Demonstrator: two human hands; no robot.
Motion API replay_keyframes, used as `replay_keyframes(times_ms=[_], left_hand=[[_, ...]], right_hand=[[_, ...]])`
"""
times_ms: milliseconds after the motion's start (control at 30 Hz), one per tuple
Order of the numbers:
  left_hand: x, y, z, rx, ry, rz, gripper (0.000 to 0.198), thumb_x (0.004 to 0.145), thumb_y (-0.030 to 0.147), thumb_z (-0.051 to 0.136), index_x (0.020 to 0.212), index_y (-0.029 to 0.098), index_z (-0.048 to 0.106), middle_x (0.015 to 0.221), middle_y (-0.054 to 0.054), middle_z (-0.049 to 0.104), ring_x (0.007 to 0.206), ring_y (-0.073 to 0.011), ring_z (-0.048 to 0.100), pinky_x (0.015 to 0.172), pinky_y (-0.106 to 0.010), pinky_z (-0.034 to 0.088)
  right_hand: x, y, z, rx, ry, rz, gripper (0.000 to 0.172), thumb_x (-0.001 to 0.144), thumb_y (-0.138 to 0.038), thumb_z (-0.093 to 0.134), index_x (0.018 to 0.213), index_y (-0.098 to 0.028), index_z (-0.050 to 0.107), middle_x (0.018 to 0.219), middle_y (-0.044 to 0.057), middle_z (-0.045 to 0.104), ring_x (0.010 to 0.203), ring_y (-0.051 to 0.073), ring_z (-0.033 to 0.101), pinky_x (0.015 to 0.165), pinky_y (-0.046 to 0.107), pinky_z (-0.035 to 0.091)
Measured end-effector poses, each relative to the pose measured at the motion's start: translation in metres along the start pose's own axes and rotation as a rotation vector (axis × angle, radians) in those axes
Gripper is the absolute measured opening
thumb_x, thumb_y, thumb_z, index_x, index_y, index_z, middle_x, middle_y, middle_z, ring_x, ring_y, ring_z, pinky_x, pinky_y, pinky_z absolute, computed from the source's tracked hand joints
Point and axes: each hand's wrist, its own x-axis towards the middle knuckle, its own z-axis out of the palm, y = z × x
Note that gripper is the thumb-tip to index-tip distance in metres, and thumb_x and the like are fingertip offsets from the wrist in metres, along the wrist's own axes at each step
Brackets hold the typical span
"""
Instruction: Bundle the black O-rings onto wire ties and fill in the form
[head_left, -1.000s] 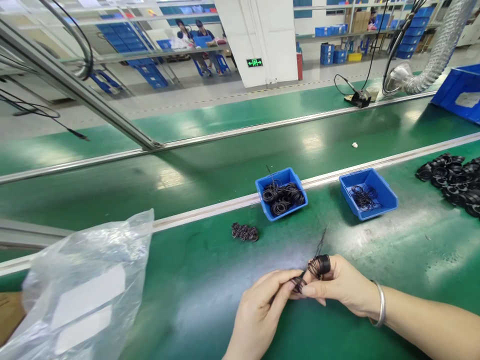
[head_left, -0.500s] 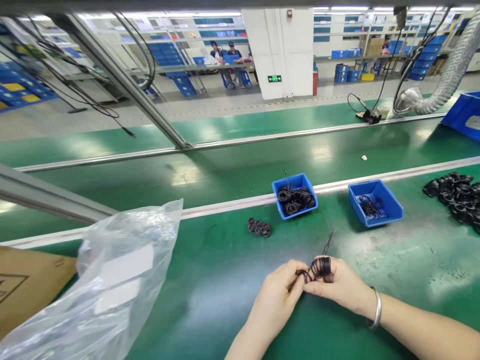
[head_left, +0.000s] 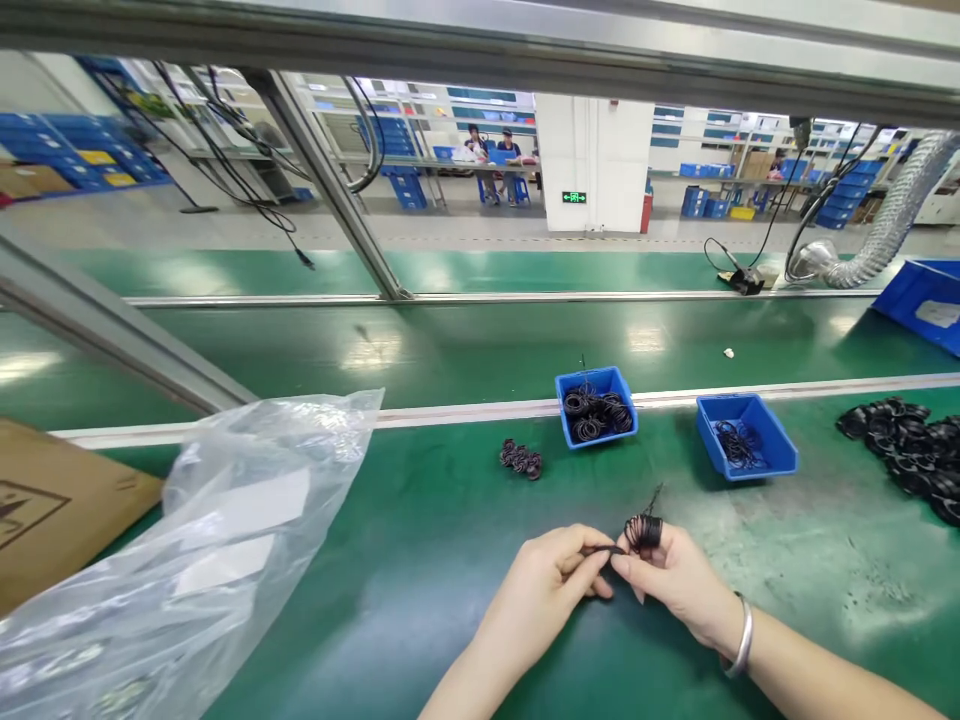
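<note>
Wrapped round the fingers of my right hand (head_left: pixel 684 580) is a stack of thin black rings (head_left: pixel 643 532), with a loose black strand sticking up behind it. The thumb and forefinger of that hand are closed toward a small black ring (head_left: pixel 613 550), seen nearly edge-on. My left hand (head_left: pixel 547 578) pinches the same ring from the other side, so the fingertips almost meet. Beyond the hands lies a small cluster of dark rings (head_left: pixel 520 459) on the green table. A blue bin (head_left: pixel 598 440) behind holds many black rings.
To the right, another blue bin (head_left: pixel 759 470) contains thin black loops. Black round parts (head_left: pixel 911 450) are heaped at far right. A clear plastic bag (head_left: pixel 300 440) and a cardboard box (head_left: pixel 67 510) occupy the left. A metal frame post (head_left: pixel 330 190) rises behind.
The view has tilted up, so the background sits lower. The ring between my hands has turned from an open loop to nearly edge-on; both hands still grip.
</note>
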Motion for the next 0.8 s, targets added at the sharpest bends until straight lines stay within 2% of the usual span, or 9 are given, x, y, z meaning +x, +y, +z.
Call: replay_keyframes(times_ms=[100, 167, 267, 367, 500, 800], left_hand=[[0.0009, -0.0025, 0.0003, 0.149, 0.056, 0.055, 0.021, 0.091, 0.027, 0.052, 0.094, 0.019, 0.071, 0.069, -0.001, 0.07, 0.059, -0.0145, 0.07, 0.063, -0.024, 0.055], [0.0014, -0.0038, 0.0013, 0.24, 0.103, 0.114, 0.023, 0.091, 0.024, 0.052, 0.097, 0.021, 0.073, 0.069, 0.0, 0.07, 0.057, -0.013, 0.068, 0.066, -0.024, 0.054], [0.0025, -0.0051, 0.0043, 0.326, 0.186, 0.239, 0.025, 0.091, 0.021, 0.051, 0.1, 0.023, 0.074, 0.08, -0.003, 0.074, 0.071, -0.0157, 0.07, 0.074, -0.026, 0.055], [0.0034, -0.0056, 0.0071, 0.338, 0.214, 0.311, 0.027, 0.091, 0.021, 0.05, 0.103, 0.024, 0.074, 0.093, -0.005, 0.076, 0.085, -0.0178, 0.07, 0.078, -0.027, 0.055], [0.0031, -0.0042, 0.0072, 0.33, 0.193, 0.276, 0.026, 0.091, 0.019, 0.051, 0.103, 0.025, 0.073, 0.091, -0.003, 0.076, 0.083, -0.017, 0.07, 0.078, -0.026, 0.055], [0.0031, -0.0042, 0.0039, 0.326, 0.168, 0.202, 0.022, 0.09, 0.018, 0.052, 0.096, 0.024, 0.072, 0.088, -0.001, 0.074, 0.082, -0.0169, 0.069, 0.078, -0.026, 0.053]], right_hand=[[0.0003, -0.001, 0.0019, 0.003, -0.006, -0.001, 0.045, 0.073, -0.053, 0.079, 0.079, -0.014, 0.058, 0.067, -0.003, 0.052, 0.054, 0.007, 0.043, 0.049, 0.019, 0.036], [0.0006, -0.0009, 0.0026, -0.008, -0.009, -0.006, 0.045, 0.072, -0.054, 0.08, 0.081, -0.014, 0.06, 0.069, -0.003, 0.053, 0.055, 0.007, 0.043, 0.049, 0.019, 0.036], [0.0008, -0.0002, 0.0037, -0.037, -0.013, -0.019, 0.046, 0.071, -0.056, 0.08, 0.082, -0.014, 0.063, 0.07, -0.001, 0.056, 0.056, 0.007, 0.043, 0.05, 0.02, 0.036], [0.0012, -0.0007, 0.0051, -0.041, -0.004, -0.022, 0.048, 0.071, -0.059, 0.078, 0.079, -0.013, 0.064, 0.07, -0.001, 0.057, 0.055, 0.007, 0.042, 0.049, 0.02, 0.036], [0.0015, -0.0029, 0.006, 0.043, -0.007, -0.015, 0.044, 0.072, -0.054, 0.08, 0.077, -0.013, 0.064, 0.071, 0.0, 0.057, 0.055, 0.007, 0.043, 0.049, 0.02, 0.036], [-0.0009, -0.003, 0.003, 0.243, -0.123, 0.078, 0.032, 0.071, -0.038, 0.086, 0.083, -0.013, 0.069, 0.069, -0.002, 0.055, 0.053, 0.006, 0.046, 0.051, 0.021, 0.042]])
